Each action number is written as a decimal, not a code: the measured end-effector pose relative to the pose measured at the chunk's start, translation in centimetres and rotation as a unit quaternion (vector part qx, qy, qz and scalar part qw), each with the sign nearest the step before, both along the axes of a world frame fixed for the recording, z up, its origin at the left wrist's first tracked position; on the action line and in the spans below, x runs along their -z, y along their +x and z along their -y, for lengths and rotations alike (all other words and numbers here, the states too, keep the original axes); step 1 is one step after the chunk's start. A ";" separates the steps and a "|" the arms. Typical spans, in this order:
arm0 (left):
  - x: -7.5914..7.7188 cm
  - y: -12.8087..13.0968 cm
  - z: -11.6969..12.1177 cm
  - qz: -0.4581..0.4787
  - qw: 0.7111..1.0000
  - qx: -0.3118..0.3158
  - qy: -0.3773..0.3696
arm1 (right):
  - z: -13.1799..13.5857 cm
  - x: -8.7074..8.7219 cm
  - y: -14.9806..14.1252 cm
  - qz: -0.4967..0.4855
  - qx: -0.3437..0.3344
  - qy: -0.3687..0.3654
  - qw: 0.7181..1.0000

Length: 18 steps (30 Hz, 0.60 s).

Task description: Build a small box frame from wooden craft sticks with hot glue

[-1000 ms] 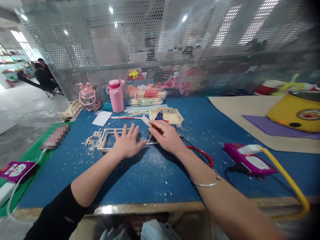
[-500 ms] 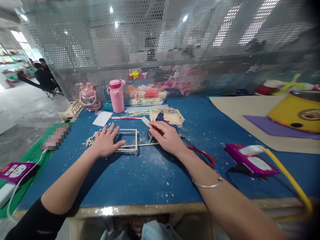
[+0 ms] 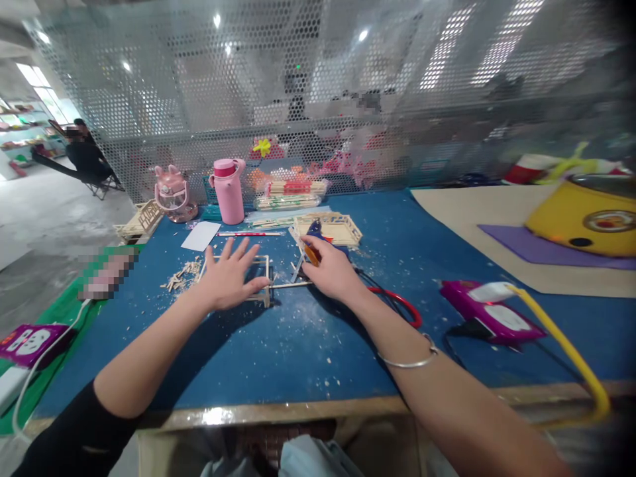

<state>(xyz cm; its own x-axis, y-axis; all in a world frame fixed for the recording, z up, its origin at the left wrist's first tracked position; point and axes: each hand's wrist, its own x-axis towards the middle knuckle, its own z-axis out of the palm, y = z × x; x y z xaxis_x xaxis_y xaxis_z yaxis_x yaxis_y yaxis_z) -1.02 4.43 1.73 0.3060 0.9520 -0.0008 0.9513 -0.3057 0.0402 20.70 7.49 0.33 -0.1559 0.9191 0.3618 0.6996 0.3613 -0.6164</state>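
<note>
My left hand (image 3: 226, 277), fingers spread, lies over a small box-shaped frame of thin wooden sticks (image 3: 267, 271) and hides much of it. My right hand (image 3: 332, 268) is closed around a craft knife (image 3: 312, 256) with an orange handle, its silvery blade slanting down toward the table. A thin wooden stick (image 3: 291, 285) runs from the frame's right corner to below my right hand. Just behind that hand is a blue tool with a red part (image 3: 316, 228), partly covered.
Stick offcuts (image 3: 181, 275) lie left of the frame. Farther back are a wooden tray-like piece (image 3: 332, 230), packs of sticks (image 3: 291, 195), a pink bottle (image 3: 229, 195) and white paper (image 3: 201, 236). A purple power strip (image 3: 489, 311) and yellow pot (image 3: 581, 215) are to the right.
My left hand first slid left along the frame, then shifted slightly back to the right, staying spread. My right hand keeps the knife, its blade now tilted a little differently beside the stick.
</note>
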 end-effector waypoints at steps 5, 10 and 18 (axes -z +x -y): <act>1.1 2.1 -0.5 0.024 0.997 0.048 -0.047 | 0.0 0.1 0.0 0.012 0.007 -0.018 1.000; 1.5 2.3 -0.6 0.025 0.998 0.043 -0.041 | 0.5 -0.2 -0.7 0.067 0.013 -0.038 0.997; -1.1 -2.0 2.0 0.139 0.986 -0.032 0.085 | 0.9 -0.2 -0.7 0.160 -0.015 -0.042 0.986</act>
<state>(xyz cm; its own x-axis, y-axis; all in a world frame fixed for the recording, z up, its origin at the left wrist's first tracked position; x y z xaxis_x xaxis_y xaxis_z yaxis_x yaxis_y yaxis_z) -3.02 2.40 2.84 0.2110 0.9487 0.2354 0.9283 -0.2700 0.2557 20.02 6.62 0.53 -0.2763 0.9373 0.2124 0.8531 0.3410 -0.3949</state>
